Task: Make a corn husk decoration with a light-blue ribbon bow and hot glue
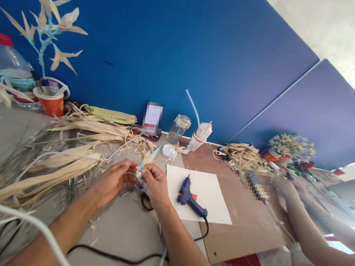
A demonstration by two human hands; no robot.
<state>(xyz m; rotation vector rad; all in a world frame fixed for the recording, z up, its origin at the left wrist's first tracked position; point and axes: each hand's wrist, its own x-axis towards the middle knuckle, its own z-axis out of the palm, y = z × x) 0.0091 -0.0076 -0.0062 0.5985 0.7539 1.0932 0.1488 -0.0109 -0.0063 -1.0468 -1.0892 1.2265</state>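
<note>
My left hand (123,177) is closed, with curled fingers at the left side of a small corn husk flower (147,159) that has light blue strip wrapped round its base. From the right, my right hand (156,182) pinches the same base between thumb and forefinger. The exact contact of the left fingertips is partly hidden. A blue hot glue gun (192,199) lies on a white sheet of paper (219,212), to the right of my right hand. A black ring-shaped roll (146,201) is just under my right wrist. Behind the flower is a white roll (169,151).
Dry corn husks (61,151) cover the table's left side. Along the blue partition (179,31) stand a plastic bottle (11,59), red paper cup (50,103), phone (152,119), glass jar (178,128) and white cup (198,140). A co-worker's arms (308,241) reach in at right. Cables (115,257) cross the front.
</note>
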